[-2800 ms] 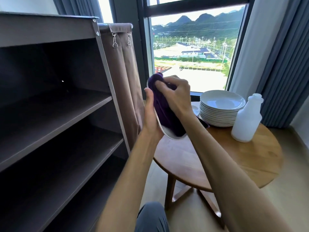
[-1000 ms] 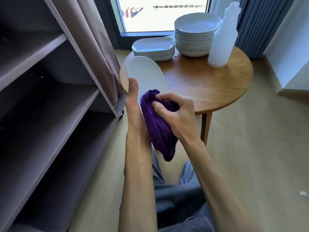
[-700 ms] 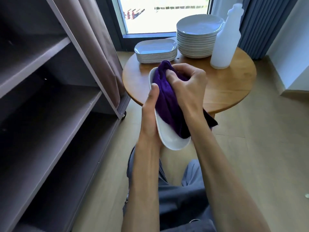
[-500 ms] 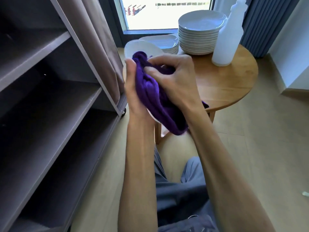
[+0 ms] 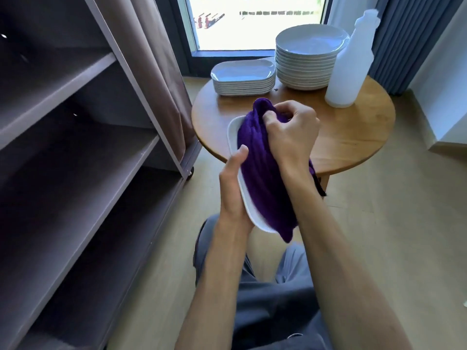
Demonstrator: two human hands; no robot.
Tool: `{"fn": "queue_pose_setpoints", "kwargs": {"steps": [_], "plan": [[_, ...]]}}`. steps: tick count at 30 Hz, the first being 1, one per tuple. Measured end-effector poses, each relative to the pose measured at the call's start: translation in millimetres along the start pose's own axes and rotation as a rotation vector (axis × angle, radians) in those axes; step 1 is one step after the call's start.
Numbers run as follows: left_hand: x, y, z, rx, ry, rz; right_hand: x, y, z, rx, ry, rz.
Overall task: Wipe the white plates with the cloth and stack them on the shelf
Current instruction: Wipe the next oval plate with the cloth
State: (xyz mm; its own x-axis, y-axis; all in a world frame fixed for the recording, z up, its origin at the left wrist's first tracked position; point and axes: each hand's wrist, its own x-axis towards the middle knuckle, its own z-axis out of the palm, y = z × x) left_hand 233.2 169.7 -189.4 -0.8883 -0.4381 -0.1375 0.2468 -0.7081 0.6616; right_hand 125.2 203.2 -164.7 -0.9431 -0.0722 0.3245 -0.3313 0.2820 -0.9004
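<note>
Left hand (image 5: 233,190) grips an oval plate (image 5: 246,198) by its edge, tilted near upright, just in front of the counter (image 5: 353,137). Right hand (image 5: 290,132) closed on the purple cloth (image 5: 262,178) — pressed into the plate's face. On the counter: two plate stacks — oval (image 5: 243,77), round (image 5: 307,64) — and a bottle (image 5: 350,64); shelf (image 5: 75,157) left of it.

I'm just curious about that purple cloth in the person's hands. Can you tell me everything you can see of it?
The cloth is deep purple, soft and thick, with ribbed folds like a towel. It is bunched up, not spread flat. The right hand grips its upper end and presses it against the face of a white oblong plate, which the left hand holds tilted on edge. It covers most of the plate. Its lower end hangs past the plate's bottom rim, and a corner trails behind the right wrist.
</note>
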Motion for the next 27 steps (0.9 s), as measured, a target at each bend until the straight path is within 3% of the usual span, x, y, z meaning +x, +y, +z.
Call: {"fn": "queue_pose_setpoints", "kwargs": {"steps": [6, 9, 11, 15, 18, 21, 24, 27], "plan": [[35.6, 25.9, 14.0, -0.035, -0.095, 0.164, -11.0, -32.7, 3.5, 0.198, -0.254, -0.243], [47.5, 56.2, 16.2, 0.030, -0.019, 0.221, -22.0, -13.4, -3.3, 0.218, -0.358, -0.105], [52.7, 63.9, 15.1, 0.114, 0.023, 0.250, -24.5, 7.2, -7.3, 0.220, -0.270, 0.007], [47.1, 46.8, 17.1, 0.181, -0.033, 0.146, -20.4, 18.1, -2.2, 0.255, 0.101, 0.087], [51.0, 41.6, 9.5, 0.142, -0.034, 0.147, -6.0, 17.5, 2.9, 0.252, 0.171, 0.078], [62.3, 43.0, 14.5, 0.118, 0.052, 0.244, -10.6, 17.1, 1.2, 0.211, -0.072, 0.071], [73.9, 44.5, 13.3, 0.111, 0.088, 0.305, -24.3, 27.8, -4.2, 0.099, -0.354, -0.057], [78.5, 44.1, 10.5, 0.166, 0.084, 0.344, -11.2, 37.3, -12.3, 0.273, -0.416, -0.002]]}}
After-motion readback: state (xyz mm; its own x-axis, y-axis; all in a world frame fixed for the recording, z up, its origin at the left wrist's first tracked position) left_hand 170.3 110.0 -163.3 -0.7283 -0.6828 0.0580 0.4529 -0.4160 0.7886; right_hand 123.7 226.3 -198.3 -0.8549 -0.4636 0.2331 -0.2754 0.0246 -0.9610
